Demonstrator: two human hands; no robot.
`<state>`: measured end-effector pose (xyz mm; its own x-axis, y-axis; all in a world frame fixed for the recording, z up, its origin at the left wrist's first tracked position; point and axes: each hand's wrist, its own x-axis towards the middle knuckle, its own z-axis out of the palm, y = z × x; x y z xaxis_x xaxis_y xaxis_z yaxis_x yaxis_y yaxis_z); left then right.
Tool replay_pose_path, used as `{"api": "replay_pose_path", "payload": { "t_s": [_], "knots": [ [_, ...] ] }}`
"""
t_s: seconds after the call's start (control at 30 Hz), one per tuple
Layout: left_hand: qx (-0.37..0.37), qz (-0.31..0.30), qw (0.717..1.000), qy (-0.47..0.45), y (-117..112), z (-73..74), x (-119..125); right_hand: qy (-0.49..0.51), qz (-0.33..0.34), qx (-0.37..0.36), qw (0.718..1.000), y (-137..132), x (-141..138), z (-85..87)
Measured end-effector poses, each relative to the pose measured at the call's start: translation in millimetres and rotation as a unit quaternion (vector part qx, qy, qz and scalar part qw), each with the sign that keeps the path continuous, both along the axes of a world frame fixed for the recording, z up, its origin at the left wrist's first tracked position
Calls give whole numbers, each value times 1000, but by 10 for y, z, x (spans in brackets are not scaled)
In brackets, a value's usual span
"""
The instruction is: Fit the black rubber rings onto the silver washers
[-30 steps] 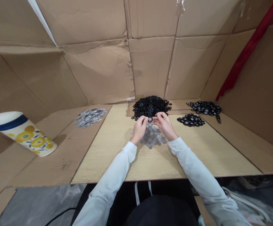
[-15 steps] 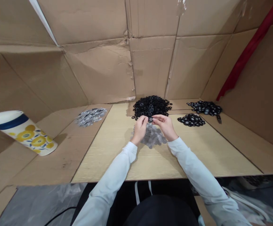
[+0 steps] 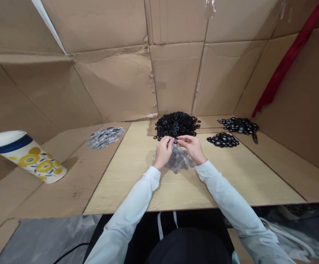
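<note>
My left hand (image 3: 163,149) and right hand (image 3: 194,147) meet, the fingertips of both pinching one small black ring (image 3: 175,140) over one grey disc pile (image 3: 179,162), just before one big black ring pile (image 3: 176,124). At the right I count two smaller ring piles, the near pile (image 3: 222,140) and the far pile (image 3: 239,125).

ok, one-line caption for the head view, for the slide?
Left hand and right hand pinch one small dark ring between the black ring pile and the grey disc pile.
</note>
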<state>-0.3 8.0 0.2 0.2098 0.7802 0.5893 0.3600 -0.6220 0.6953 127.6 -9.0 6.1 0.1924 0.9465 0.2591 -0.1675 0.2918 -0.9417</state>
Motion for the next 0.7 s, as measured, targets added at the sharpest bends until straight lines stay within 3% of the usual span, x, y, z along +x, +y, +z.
{"api": "replay_pose_path", "payload": {
  "t_s": [0.47,0.6,0.7],
  "knots": [
    [6,19,1000,-5,-32,0,30,16,-14,-6,1000,13,-5,-40],
    [-46,7,998,-45,10,-16,41,-82,-8,29,996,36,56,-37],
    [-89,-4,992,-85,52,-49,43,-237,-20,106,966,32,88,-34]
  ]
}}
